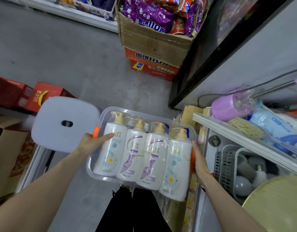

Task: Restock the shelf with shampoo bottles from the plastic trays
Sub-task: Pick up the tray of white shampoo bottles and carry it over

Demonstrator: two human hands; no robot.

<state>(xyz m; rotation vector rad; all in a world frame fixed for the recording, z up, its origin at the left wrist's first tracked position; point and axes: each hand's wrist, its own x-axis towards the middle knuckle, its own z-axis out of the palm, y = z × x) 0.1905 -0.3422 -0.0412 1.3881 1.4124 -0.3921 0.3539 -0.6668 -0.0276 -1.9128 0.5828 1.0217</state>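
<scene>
Here, seen from above, a person holds a clear plastic tray (111, 109) in mid-air above a grey concrete floor (77, 64), just below the centre of the view. Four white shampoo bottles (136, 153) with gold pump tops lie side by side in it, pumps pointing to 12 o'clock. Glare on the plastic blurs their labels, and it is unclear whether a lid covers them.

The left hand (91, 142) grips the tray's 9 o'clock end beside an orange clip (95, 132). Its thumb lies flat across the rim toward the first bottle, and the other fingers are hidden under the tray. The right hand (200, 162) holds the 3 o'clock end with the thumb along the edge. Its fingers are tucked out of sight beneath, so I cannot tell how they lie.

At 9 o'clock of the tray stands a pale plastic stool (60, 138) with a slot in its seat, and red gift boxes (49, 96) lie beyond it. At 12 o'clock, an open cardboard box (149, 41) of purple noodle packets (152, 17) sits on stacked orange cartons.

From 2 to 4 o'clock a shelf (244, 136) holds a purple roll (228, 106) in wrap, blurred blue packs, a grey basket (225, 164) and light bulbs (242, 185). The picture's edge cuts the shelf off. At 6 o'clock, black trousers (121, 211) show below the tray.
</scene>
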